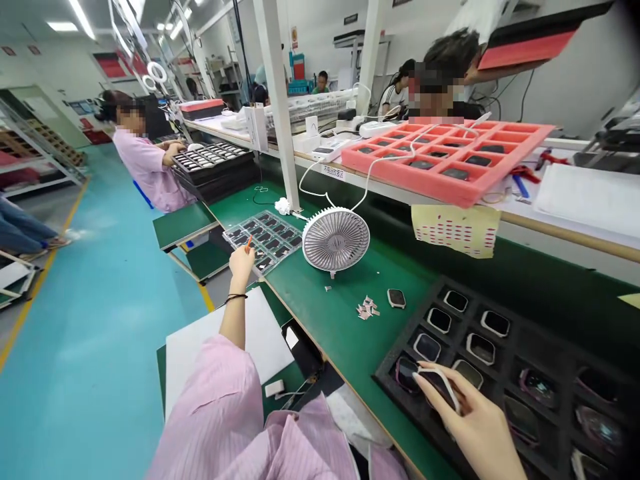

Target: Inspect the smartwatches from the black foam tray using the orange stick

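My left hand (242, 264) is closed around a thin orange tool (249, 243), whose exact kind I cannot make out. It is over the near edge of a clear plastic tray (283, 256) holding dark flat parts. My right hand (467, 408) grips a smartwatch case (442, 385) by its pale edges, above a black foam tray (395, 360). Several more watch cases sit in that tray's compartments, among them a light-framed one (481, 348). One separate watch case (397, 298) lies on the green bench, beside a small pile of pinkish-white pieces (367, 308).
A white fan (336, 241) stands mid-bench near a white post (278, 100). The raised shelf carries a red foam tray (470, 190), with a yellow sheet (455, 230) hanging below. At left, a person in pink (145, 160) works beside stacked black trays (215, 177).
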Tool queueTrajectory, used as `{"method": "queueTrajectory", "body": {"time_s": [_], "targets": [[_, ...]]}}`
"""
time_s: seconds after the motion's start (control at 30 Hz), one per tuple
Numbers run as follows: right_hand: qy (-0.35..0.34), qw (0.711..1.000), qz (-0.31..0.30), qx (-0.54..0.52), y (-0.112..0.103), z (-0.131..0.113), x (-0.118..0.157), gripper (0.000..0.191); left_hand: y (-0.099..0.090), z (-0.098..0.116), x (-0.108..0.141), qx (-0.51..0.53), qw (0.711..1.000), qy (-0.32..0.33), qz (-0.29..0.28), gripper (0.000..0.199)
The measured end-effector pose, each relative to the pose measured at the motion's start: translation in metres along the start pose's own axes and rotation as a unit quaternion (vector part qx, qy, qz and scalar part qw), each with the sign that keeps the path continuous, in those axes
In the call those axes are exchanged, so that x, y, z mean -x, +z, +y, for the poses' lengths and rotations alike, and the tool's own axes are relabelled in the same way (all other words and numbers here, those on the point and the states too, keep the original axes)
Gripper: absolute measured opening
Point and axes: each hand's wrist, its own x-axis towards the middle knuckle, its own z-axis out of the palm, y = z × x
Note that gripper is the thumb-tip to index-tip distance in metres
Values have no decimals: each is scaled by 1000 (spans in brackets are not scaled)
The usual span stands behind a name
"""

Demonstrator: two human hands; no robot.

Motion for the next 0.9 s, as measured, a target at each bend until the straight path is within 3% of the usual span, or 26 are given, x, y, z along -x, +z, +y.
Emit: {"method": "queueTrajectory", "body": {"time_s": [0.1,0.3,0.77,0.9], "targets": [[10,1000,15,-17,3,0,0,41,12,-13,-18,-26,999,-31,-25,22],[-9,1000,26,-13,5,0,0,40,29,-10,-37,-49,996,-48,-63,24],[-3,1000,-10,-20,3,11,1,39,32,-3,-52,-73,986,-61,-139,36],[-4,1000,6,-20,3,10,5,39,29,-2,-54,-66,984,-51,-160,36]]}}
